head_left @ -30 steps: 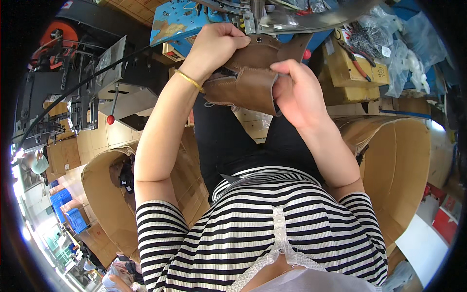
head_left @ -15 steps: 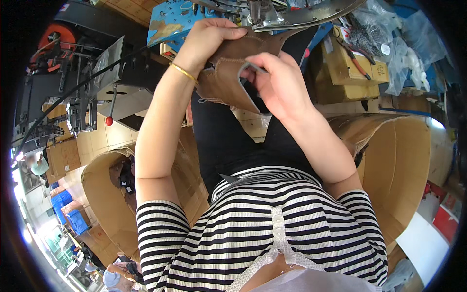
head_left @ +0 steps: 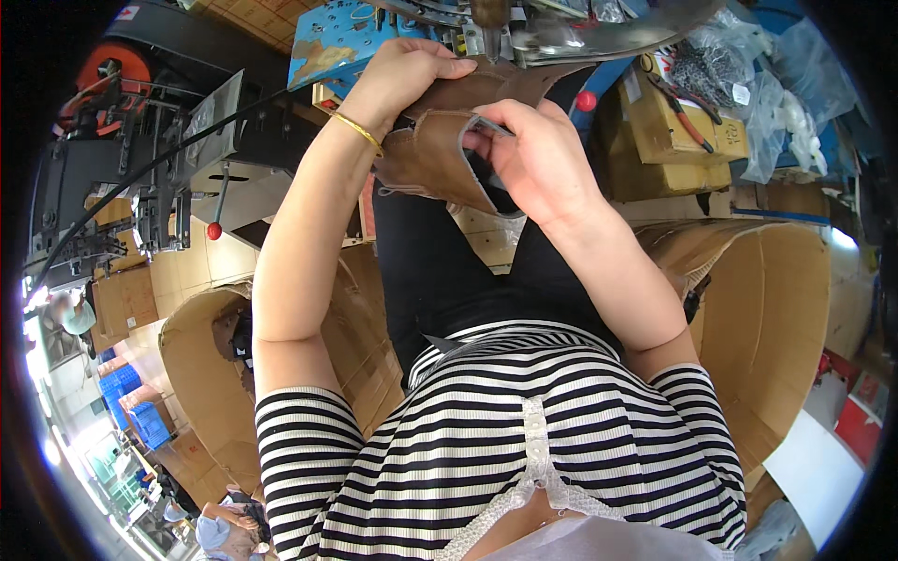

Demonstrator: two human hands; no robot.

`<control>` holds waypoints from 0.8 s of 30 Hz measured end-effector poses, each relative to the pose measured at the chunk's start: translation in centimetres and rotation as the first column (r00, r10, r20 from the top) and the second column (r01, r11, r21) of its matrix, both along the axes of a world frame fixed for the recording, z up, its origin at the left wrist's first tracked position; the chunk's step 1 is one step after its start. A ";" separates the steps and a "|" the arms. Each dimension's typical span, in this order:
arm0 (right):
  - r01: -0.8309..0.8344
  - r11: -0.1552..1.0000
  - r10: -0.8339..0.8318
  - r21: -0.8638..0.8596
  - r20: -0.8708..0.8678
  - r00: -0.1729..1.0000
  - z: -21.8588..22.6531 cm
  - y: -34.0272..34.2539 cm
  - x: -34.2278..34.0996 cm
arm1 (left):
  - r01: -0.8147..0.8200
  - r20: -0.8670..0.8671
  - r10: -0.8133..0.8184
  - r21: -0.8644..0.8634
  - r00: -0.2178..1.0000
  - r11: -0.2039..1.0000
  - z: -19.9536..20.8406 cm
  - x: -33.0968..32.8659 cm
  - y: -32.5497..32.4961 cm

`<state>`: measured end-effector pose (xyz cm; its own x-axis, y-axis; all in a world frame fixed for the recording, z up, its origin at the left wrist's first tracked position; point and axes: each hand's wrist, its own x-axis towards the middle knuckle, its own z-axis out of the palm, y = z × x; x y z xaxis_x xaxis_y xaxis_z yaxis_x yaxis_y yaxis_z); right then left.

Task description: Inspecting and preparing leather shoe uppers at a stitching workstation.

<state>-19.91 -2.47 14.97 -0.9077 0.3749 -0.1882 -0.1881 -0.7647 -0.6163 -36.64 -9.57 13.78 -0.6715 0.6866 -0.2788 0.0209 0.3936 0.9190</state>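
Note:
A brown leather boot upper, stitched along its edges and with a dark inside, is held above my lap at the top of the view. My left hand grips its far left part, thumb on top and the other fingers mostly hidden. Near the opening my right hand pinches the pale cut edge between thumb and fingers, some fingertips reaching inside. The far end of the leather lies beneath a machine's metal post, close by my left thumb. Whether the post touches the leather, I cannot tell.
A curved metal arm crosses at the top right. Beyond my right hand, pliers lie on a cardboard box. Large open cartons stand on my left and right. A red-knobbed lever juts out at left.
The far part of the leather has shifted slightly right under the metal post, and the curved arm is blurred. Both hands keep their holds, while my left forearm has swung a little left.

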 end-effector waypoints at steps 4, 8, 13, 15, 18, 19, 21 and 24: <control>0.004 0.999 -0.003 0.052 -0.017 1.000 -0.4 -0.3 -0.2 | 0.006 0.013 -0.006 0.038 1.000 0.999 -0.1 -0.2 -0.3; 0.027 0.996 -0.030 0.079 0.039 0.999 -0.1 -0.6 0.0 | 0.027 -0.011 -0.026 0.054 1.000 0.998 -0.3 -0.4 -0.5; 0.015 0.999 -0.014 0.043 -0.020 1.000 -0.7 0.0 0.3 | 0.047 -0.120 -0.040 0.055 0.992 0.997 0.2 0.5 -0.7; 0.036 0.997 -0.036 0.072 -0.003 0.999 0.0 -0.1 0.3 | 0.015 -0.035 -0.013 0.066 0.999 0.998 0.3 0.4 -0.4; 0.030 0.998 -0.032 0.052 0.042 0.999 0.4 -0.2 0.4 | -0.015 0.204 -0.010 0.118 0.979 0.993 1.3 0.2 -0.2; 0.033 0.999 -0.034 0.007 0.025 0.999 0.3 -0.2 0.5 | -0.037 0.219 0.003 0.149 0.976 0.988 1.2 0.6 -0.2; 0.032 0.999 -0.031 -0.011 0.065 0.997 0.0 -0.3 0.5 | -0.070 0.258 0.027 0.159 0.966 0.985 1.4 1.2 -0.5; 0.044 0.999 -0.044 -0.003 0.091 0.995 0.6 -0.5 -0.2 | -0.134 0.373 0.099 0.070 0.923 0.988 2.5 0.4 0.0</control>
<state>-20.09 -2.94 15.55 -0.8693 0.4130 -0.2715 -0.1649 -0.7602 -0.6284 -36.28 -9.53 16.27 -0.6111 0.6440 -0.4602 -0.3657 0.2860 0.8857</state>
